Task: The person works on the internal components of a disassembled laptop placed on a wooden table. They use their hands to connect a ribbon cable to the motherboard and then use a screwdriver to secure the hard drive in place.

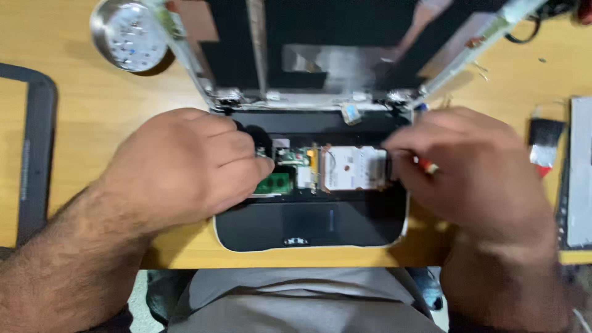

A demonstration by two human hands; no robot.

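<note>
Left hand (185, 163) fingers (246, 166) curled, pressing green board (274, 182) inside laptop (308, 222). Right hand (475, 166) fingers (401, 148) closed on red-tipped tool (427, 165) beside drive (353, 168).

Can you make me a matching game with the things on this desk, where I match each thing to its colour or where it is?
Things:
1. memory stick
2. hard drive
3. round metal dish
4. left hand

Colour or place:
A. silver, at the far left of the wooden desk
B. green, inside the opened laptop
C. resting on the laptop's left side
D. white and silver, just left of the right hand

Pairs: 1-B, 2-D, 3-A, 4-C
</note>
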